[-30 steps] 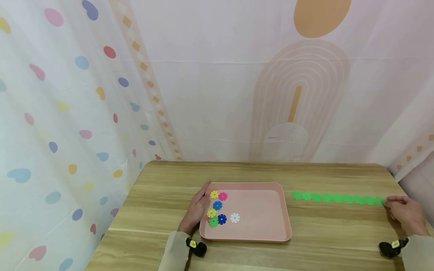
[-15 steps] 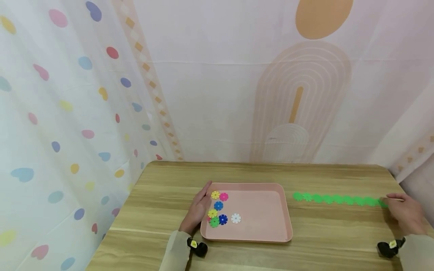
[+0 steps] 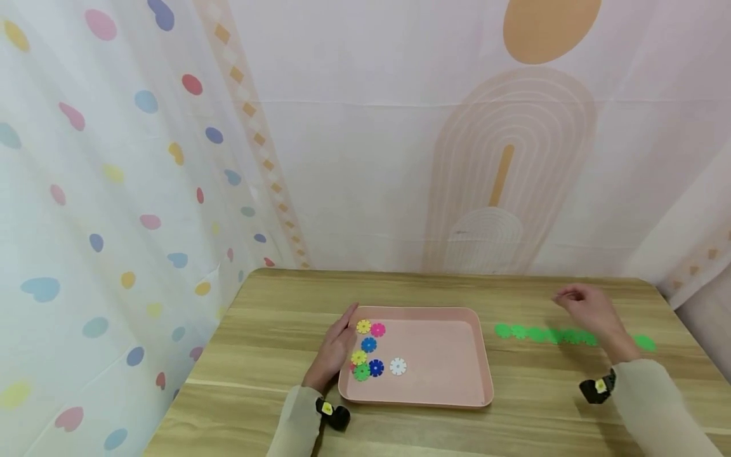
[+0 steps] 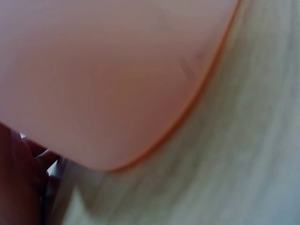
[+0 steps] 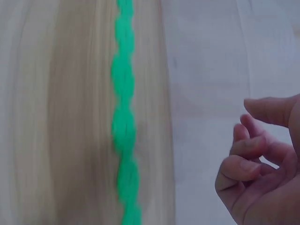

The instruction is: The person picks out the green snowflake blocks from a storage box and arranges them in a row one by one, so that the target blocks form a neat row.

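Note:
On the table, a row of linked green snowflake discs (image 3: 535, 334) stretches to the right of the pink tray (image 3: 451, 403). My right hand (image 3: 591, 311) is above that row, partly hiding it in the head view. Seen from the right wrist, the right hand (image 5: 265, 161) has loosely bent fingers, the thumb apart from them and nothing held. My left hand (image 3: 333, 352) rests along the tray's left side, its fingers stretched along the wall. Inside the tray, near that side, lie several loose discs: yellow (image 3: 363, 326), pink (image 3: 378, 329), blue (image 3: 368, 344), green (image 3: 362, 372) and white (image 3: 398, 366).
The wooden table (image 3: 274, 336) reaches back to a patterned curtain (image 3: 365, 190). Another dotted curtain (image 3: 114, 266) hangs on the left. A small black camera (image 3: 341, 417) is strapped to the left wrist, and another one (image 3: 594, 390) to the right wrist.
My right hand has let go of the right end of the green row, risen and moved left over it. My left hand has stayed at the tray.

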Demonstrator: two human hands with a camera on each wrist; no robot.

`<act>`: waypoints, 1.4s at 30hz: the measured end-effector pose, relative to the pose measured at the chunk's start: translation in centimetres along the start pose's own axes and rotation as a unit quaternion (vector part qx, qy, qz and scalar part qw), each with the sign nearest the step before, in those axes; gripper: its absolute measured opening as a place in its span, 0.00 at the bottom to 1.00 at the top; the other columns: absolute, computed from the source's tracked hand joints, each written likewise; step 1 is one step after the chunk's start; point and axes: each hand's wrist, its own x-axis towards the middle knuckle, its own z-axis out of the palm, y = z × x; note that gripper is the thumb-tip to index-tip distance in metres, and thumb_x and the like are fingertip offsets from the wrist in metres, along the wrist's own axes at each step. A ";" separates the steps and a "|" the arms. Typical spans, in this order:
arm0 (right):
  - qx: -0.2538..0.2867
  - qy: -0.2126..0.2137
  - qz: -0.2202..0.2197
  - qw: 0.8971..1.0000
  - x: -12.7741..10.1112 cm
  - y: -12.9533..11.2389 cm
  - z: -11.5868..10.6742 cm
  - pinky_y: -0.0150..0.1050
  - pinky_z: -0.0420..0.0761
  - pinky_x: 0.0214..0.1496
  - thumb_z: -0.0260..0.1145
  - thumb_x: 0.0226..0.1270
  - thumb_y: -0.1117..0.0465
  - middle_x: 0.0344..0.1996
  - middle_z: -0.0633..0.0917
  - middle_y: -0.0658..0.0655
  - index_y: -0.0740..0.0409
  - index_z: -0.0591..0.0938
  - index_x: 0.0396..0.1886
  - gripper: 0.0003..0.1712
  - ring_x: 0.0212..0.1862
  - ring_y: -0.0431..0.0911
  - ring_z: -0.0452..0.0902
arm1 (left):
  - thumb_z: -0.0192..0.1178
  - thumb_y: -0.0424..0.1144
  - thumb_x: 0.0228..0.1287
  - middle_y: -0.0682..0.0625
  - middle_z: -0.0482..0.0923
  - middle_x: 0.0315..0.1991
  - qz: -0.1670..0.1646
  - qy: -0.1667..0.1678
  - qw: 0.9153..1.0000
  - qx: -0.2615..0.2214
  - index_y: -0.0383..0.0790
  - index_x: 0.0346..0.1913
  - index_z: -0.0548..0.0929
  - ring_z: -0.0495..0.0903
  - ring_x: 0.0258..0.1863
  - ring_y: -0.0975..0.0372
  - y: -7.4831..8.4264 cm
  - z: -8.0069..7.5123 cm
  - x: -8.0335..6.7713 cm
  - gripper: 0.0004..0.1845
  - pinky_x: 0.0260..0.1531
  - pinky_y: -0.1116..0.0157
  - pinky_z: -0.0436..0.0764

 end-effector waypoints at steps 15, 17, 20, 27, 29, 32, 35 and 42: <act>0.067 -0.260 -0.168 0.949 2.6 -10.2 7.5 0.38 0.79 0.39 0.59 0.71 0.67 0.38 0.85 0.57 0.66 0.82 0.45 0.09 0.38 0.46 0.78 | 0.36 0.41 0.81 0.55 0.49 0.79 0.001 0.002 1.000 0.001 0.55 0.79 0.53 0.44 0.79 0.53 0.2 -0.2 -0.1 0.28 0.75 0.44 0.43; 0.070 -0.293 -0.174 0.937 2.6 -11.4 8.6 0.36 0.79 0.34 0.60 0.71 0.66 0.38 0.84 0.57 0.66 0.82 0.45 0.09 0.36 0.49 0.77 | 0.36 0.41 0.81 0.55 0.49 0.79 0.001 0.001 1.000 0.004 0.54 0.79 0.53 0.44 0.79 0.53 0.2 -0.2 -0.1 0.28 0.75 0.44 0.43; 0.063 -0.326 -0.175 0.927 2.4 -13.0 10.5 0.35 0.79 0.31 0.63 0.70 0.63 0.36 0.83 0.54 0.65 0.82 0.45 0.10 0.33 0.50 0.77 | 0.36 0.42 0.81 0.55 0.49 0.79 0.001 0.001 1.000 0.009 0.54 0.79 0.54 0.45 0.79 0.53 0.2 -0.2 -0.2 0.27 0.75 0.44 0.43; 0.037 -0.382 -0.171 0.907 1.8 -16.6 15.1 0.39 0.79 0.41 0.65 0.69 0.62 0.38 0.82 0.51 0.57 0.82 0.46 0.08 0.38 0.45 0.76 | 0.36 0.42 0.80 0.56 0.49 0.79 -0.003 0.003 1.000 0.010 0.55 0.79 0.54 0.45 0.79 0.54 0.2 -0.3 -0.3 0.27 0.76 0.45 0.43; 0.042 -0.396 -0.169 0.901 1.6 -17.4 16.2 0.40 0.79 0.43 0.65 0.69 0.62 0.39 0.82 0.51 0.57 0.82 0.46 0.08 0.40 0.45 0.76 | 0.36 0.41 0.80 0.55 0.49 0.79 -0.003 0.000 1.000 0.006 0.55 0.79 0.53 0.45 0.79 0.54 0.1 -0.2 -0.3 0.28 0.75 0.45 0.44; 0.047 -0.410 -0.183 0.892 1.3 -18.5 17.7 0.38 0.79 0.43 0.66 0.68 0.64 0.39 0.83 0.52 0.58 0.82 0.46 0.09 0.40 0.44 0.76 | 0.36 0.40 0.80 0.53 0.50 0.79 0.001 -0.001 1.000 0.008 0.53 0.79 0.53 0.45 0.79 0.52 0.0 -0.3 -0.2 0.28 0.75 0.44 0.45; 0.039 -0.424 -0.199 0.883 1.2 -19.6 18.9 0.34 0.77 0.41 0.64 0.66 0.68 0.37 0.82 0.51 0.59 0.81 0.48 0.11 0.38 0.42 0.75 | 0.36 0.38 0.80 0.51 0.51 0.79 0.015 0.006 1.000 0.017 0.49 0.79 0.55 0.47 0.78 0.51 0.0 -0.4 -0.1 0.28 0.75 0.44 0.47; 0.052 -0.461 -0.175 0.868 0.8 -21.0 21.1 0.30 0.74 0.34 0.65 0.63 0.73 0.30 0.81 0.52 0.60 0.80 0.50 0.16 0.30 0.39 0.74 | 0.37 0.34 0.79 0.48 0.52 0.78 0.041 0.008 0.999 0.015 0.46 0.78 0.56 0.49 0.78 0.51 -0.1 -0.5 0.0 0.28 0.75 0.45 0.47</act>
